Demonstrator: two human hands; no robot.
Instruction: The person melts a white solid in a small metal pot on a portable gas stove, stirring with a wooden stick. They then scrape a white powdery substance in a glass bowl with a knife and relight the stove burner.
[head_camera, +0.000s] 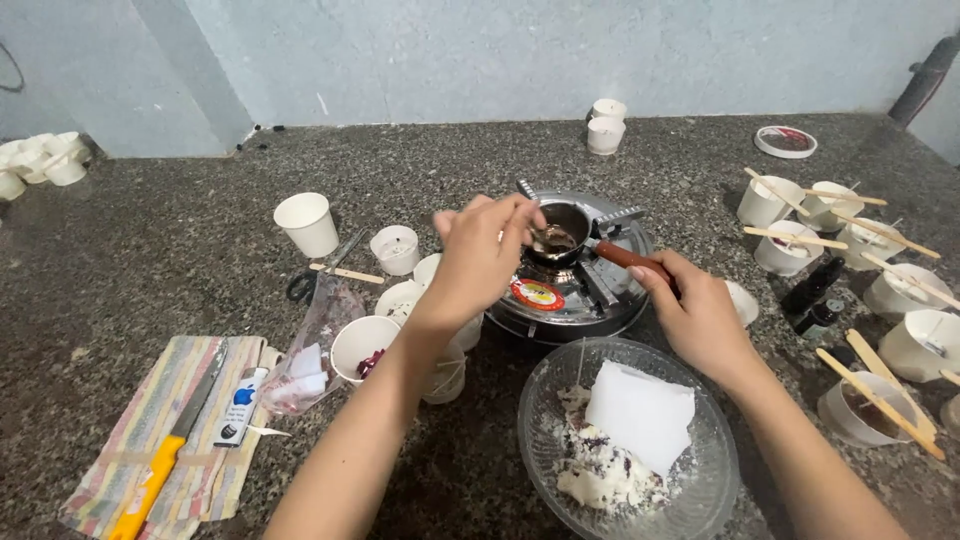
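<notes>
Granite counter (150, 250), left hand (480, 255) pinching half-hidden stirrer in small pot (560, 232), right hand (700, 315) gripping its handle (625, 257)

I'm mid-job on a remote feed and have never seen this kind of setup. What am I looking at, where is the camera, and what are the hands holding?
There is no machine here: these are a person's two bare hands, filmed by one camera worn on the head, looking down at a dark speckled stone counter. In the middle sits a small round burner with a little dark pot on it. The right hand grips the pot's reddish handle. The left hand holds a small stirring tool over the pot; it is too small to name. Around them stand white paper cups, more cups with wooden sticks, a glass bowl of white chunks, and a yellow-handled knife on a striped cloth.
</notes>
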